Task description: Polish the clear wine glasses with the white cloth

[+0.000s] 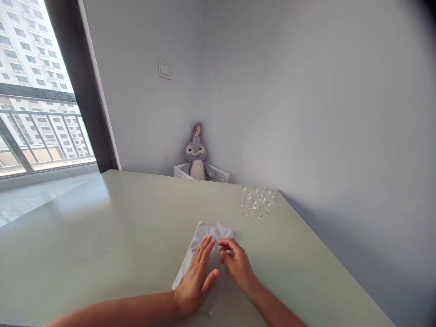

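A white cloth (208, 230) with a stitched edge lies on the pale table. My left hand (195, 277) rests flat across it, fingers stretched out and thumb held apart. Over the cloth's right side is my right hand (236, 261), its fingers loosely bent and pointing left. A small gap shows between its thumb and index finger, and no cloth is visibly raised in it. Both hands and forearms hide the middle and lower right of the cloth.
Several small clear glass-like pieces (257, 202) stand grouped near the table's (136, 227) far right edge. Behind the table, a purple plush toy (196, 156) sits in a white perforated basket (220, 175). Grey walls meet in the corner; a window is at left.
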A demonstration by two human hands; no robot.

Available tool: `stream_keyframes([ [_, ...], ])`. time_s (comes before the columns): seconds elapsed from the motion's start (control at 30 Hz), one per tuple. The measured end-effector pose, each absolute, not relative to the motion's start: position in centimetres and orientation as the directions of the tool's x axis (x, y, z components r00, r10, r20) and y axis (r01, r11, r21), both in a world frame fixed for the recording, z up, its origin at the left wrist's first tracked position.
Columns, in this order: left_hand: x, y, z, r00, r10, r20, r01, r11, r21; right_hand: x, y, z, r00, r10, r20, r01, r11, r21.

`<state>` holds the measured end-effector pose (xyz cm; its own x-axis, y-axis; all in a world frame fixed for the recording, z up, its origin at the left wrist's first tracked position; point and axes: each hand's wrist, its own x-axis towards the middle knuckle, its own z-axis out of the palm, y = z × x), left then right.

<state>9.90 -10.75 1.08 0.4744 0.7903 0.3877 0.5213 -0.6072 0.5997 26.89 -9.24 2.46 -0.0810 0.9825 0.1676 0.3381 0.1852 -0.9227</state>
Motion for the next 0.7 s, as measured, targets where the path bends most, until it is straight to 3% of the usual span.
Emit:
stream_keyframes([
  [0.1,10.7,-10.7,1.9,0.343,0.815,0.467,0.346,-0.572,0.744,26.1,-9.8,1.2,-0.183,0.964,0.191,0.524,0.260,-0.811],
  [0.27,9.8,-10.7,2.3,0.329,0.768,0.550,0.213,-0.628,0.749,26.1,-6.1,0.8,-0.236,0.946,0.224,0.750,0.324,-0.577],
  [0.43,9.5,-11.2,1.6,0.324,0.775,0.542,0.152,-0.608,0.779,25.5,1.2,1.4,-0.137,0.971,0.197,0.924,0.197,-0.328],
  [0.53,9.7,-10.9,1.4,0.294,0.825,0.482,0.137,-0.535,0.833,25.4,5.4,1.5,-0.028,0.983,0.181,0.975,0.067,-0.213],
  [0.7,9.9,-9.7,1.5,0.170,0.961,0.218,0.072,-0.233,0.970,26.3,11.0,1.6,0.070,0.980,0.184,0.984,-0.038,-0.174],
])
